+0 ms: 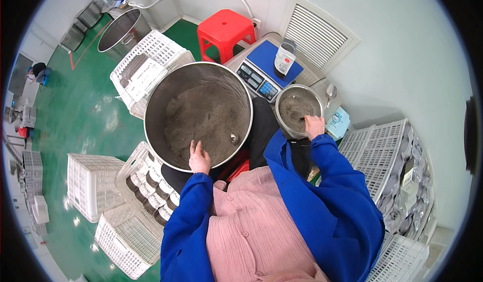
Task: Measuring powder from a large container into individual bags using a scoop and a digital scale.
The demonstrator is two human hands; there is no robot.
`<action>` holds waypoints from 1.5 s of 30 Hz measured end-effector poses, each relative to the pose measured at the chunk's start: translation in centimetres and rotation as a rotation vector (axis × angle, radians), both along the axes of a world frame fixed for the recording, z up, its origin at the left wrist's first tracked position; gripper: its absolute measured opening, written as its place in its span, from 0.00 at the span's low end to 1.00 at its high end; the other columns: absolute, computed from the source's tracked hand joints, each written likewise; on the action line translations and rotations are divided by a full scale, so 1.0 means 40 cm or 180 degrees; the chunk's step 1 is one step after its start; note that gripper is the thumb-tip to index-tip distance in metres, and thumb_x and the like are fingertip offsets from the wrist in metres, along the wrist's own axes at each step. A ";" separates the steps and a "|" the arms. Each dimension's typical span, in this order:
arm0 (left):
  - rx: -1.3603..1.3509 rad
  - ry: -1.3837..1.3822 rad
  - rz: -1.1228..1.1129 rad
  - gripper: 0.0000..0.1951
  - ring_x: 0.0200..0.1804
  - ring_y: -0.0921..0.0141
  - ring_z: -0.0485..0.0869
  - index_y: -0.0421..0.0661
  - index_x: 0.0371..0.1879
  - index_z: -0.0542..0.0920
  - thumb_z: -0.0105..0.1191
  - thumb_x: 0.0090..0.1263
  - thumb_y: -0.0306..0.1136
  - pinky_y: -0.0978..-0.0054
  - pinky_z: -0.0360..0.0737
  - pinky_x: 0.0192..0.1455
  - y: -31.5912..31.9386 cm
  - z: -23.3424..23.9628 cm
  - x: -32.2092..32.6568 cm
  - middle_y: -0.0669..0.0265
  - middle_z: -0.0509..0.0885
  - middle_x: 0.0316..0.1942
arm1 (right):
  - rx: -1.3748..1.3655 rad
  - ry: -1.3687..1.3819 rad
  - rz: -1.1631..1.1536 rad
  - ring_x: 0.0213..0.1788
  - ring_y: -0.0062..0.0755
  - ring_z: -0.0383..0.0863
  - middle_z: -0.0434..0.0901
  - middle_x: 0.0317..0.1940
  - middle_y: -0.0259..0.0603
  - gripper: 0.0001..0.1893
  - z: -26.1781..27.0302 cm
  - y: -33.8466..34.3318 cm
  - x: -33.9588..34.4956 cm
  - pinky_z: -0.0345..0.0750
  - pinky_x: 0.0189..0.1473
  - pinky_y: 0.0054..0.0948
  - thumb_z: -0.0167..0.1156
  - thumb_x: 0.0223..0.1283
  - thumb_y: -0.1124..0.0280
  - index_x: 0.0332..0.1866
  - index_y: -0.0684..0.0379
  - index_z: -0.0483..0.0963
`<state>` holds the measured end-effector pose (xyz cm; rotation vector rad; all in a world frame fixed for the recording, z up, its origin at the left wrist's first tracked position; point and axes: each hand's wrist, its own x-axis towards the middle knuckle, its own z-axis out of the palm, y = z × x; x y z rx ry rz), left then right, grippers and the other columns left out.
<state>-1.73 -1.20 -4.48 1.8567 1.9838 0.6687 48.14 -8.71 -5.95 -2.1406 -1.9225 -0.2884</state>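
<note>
My left hand is at the near rim of a large metal pot, fingers apart over the grey-brown powder inside. A rounded metal utensil lies partly in that powder. At the near right rim of a smaller steel bowl of similar powder, my right hand has its fingers bent downward; whether they hold something is unclear. Behind the bowl, a digital scale with a blue platform carries a labelled pouch standing with its top open. A metal spoon lies right of the bowl.
A red plastic stool stands beyond the pot. White crates are at left, one holding filled pouches. More crates with packaging stand at right. A tissue pack is beside the bowl. A person is far left.
</note>
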 end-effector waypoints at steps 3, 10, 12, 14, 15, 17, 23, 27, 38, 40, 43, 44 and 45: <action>-0.0050 0.0014 -0.0097 0.13 0.55 0.55 0.86 0.48 0.49 0.88 0.59 0.70 0.38 0.60 0.83 0.58 -0.002 -0.013 -0.008 0.59 0.81 0.64 | 0.0259 0.0020 0.0077 0.37 0.38 0.82 0.83 0.28 0.37 0.04 0.038 0.012 0.039 0.69 0.45 0.39 0.57 0.65 0.69 0.37 0.52 0.79; 0.0186 -0.0150 -0.0299 0.11 0.53 0.55 0.86 0.45 0.45 0.88 0.58 0.71 0.36 0.61 0.83 0.56 -0.002 -0.014 -0.011 0.57 0.85 0.59 | 0.0166 0.0704 -0.1306 0.36 0.51 0.86 0.86 0.29 0.42 0.14 0.196 0.118 0.177 0.80 0.42 0.49 0.48 0.74 0.60 0.46 0.53 0.81; 0.0157 -0.0174 -0.0241 0.11 0.52 0.55 0.87 0.44 0.43 0.88 0.58 0.71 0.36 0.61 0.83 0.56 -0.005 -0.010 -0.012 0.57 0.87 0.53 | 0.0258 0.1091 -0.1369 0.36 0.49 0.87 0.87 0.28 0.39 0.16 0.257 0.162 0.187 0.80 0.42 0.47 0.48 0.75 0.58 0.47 0.53 0.82; 0.0192 -0.0150 -0.0259 0.11 0.51 0.55 0.87 0.44 0.43 0.88 0.57 0.71 0.35 0.61 0.83 0.55 -0.003 -0.018 -0.013 0.58 0.88 0.52 | 0.0246 0.1091 -0.1433 0.36 0.48 0.87 0.87 0.28 0.37 0.17 0.264 0.188 0.199 0.80 0.42 0.46 0.47 0.75 0.57 0.47 0.53 0.82; 0.0222 -0.0117 -0.0270 0.10 0.50 0.55 0.87 0.44 0.42 0.88 0.57 0.71 0.35 0.61 0.83 0.54 -0.003 -0.023 -0.015 0.58 0.88 0.51 | 0.0160 0.1043 -0.1464 0.36 0.47 0.87 0.87 0.28 0.37 0.18 0.249 0.193 0.199 0.81 0.42 0.45 0.47 0.75 0.56 0.48 0.53 0.82; 0.0239 -0.0075 -0.0275 0.10 0.50 0.56 0.88 0.44 0.41 0.88 0.58 0.71 0.35 0.61 0.83 0.54 -0.001 -0.021 -0.014 0.58 0.88 0.50 | 0.0063 0.0986 -0.1538 0.35 0.46 0.87 0.88 0.29 0.37 0.18 0.189 0.183 0.207 0.81 0.43 0.44 0.47 0.74 0.56 0.48 0.54 0.82; 0.0242 0.0020 -0.0337 0.10 0.48 0.56 0.88 0.44 0.40 0.88 0.58 0.71 0.36 0.60 0.84 0.52 0.003 -0.007 0.002 0.58 0.89 0.48 | -0.0317 0.4012 -0.2392 0.29 0.29 0.86 0.89 0.32 0.43 0.16 -0.106 0.091 0.156 0.80 0.33 0.31 0.46 0.74 0.64 0.50 0.61 0.79; 0.0264 0.0037 -0.0334 0.11 0.48 0.56 0.88 0.43 0.35 0.89 0.58 0.70 0.37 0.61 0.84 0.52 0.004 -0.005 0.001 0.58 0.89 0.48 | 0.0241 0.4915 -0.2942 0.21 0.25 0.79 0.88 0.33 0.45 0.14 -0.158 0.035 0.132 0.75 0.24 0.26 0.47 0.75 0.64 0.51 0.59 0.77; 0.0062 -0.0048 -0.0339 0.13 0.47 0.56 0.88 0.47 0.46 0.87 0.62 0.64 0.35 0.59 0.84 0.52 0.004 -0.047 -0.033 0.57 0.81 0.64 | 0.1242 0.6746 -0.2184 0.28 0.23 0.77 0.79 0.27 0.31 0.14 0.083 0.108 0.310 0.76 0.30 0.24 0.48 0.76 0.60 0.48 0.56 0.79; -0.0013 -0.0035 -0.0326 0.12 0.46 0.57 0.89 0.46 0.44 0.87 0.62 0.65 0.35 0.60 0.84 0.52 0.005 -0.032 -0.027 0.57 0.82 0.63 | 0.1409 0.6664 -0.1655 0.29 0.22 0.77 0.79 0.27 0.31 0.14 0.190 0.192 0.327 0.76 0.31 0.24 0.49 0.76 0.60 0.50 0.56 0.79; -0.0123 -0.0037 -0.0304 0.11 0.46 0.58 0.89 0.44 0.40 0.88 0.62 0.66 0.37 0.62 0.83 0.53 0.005 -0.006 -0.012 0.57 0.84 0.59 | 0.1483 0.6387 -0.1166 0.29 0.21 0.76 0.79 0.27 0.29 0.15 0.362 0.320 0.326 0.76 0.33 0.26 0.47 0.77 0.59 0.49 0.56 0.78; -0.0030 0.0031 -0.0301 0.11 0.47 0.57 0.88 0.45 0.40 0.88 0.61 0.66 0.38 0.60 0.83 0.53 -0.001 -0.025 -0.022 0.58 0.84 0.58 | 0.1510 0.5995 -0.1077 0.27 0.21 0.76 0.80 0.27 0.31 0.15 0.430 0.372 0.292 0.76 0.33 0.25 0.48 0.77 0.59 0.48 0.57 0.79; 0.0064 0.0100 -0.0325 0.11 0.47 0.56 0.88 0.47 0.40 0.89 0.61 0.67 0.39 0.59 0.83 0.53 0.000 -0.033 -0.026 0.59 0.85 0.56 | 0.1568 0.5598 -0.1005 0.26 0.20 0.76 0.81 0.27 0.32 0.15 0.485 0.411 0.263 0.76 0.33 0.24 0.48 0.77 0.59 0.47 0.58 0.80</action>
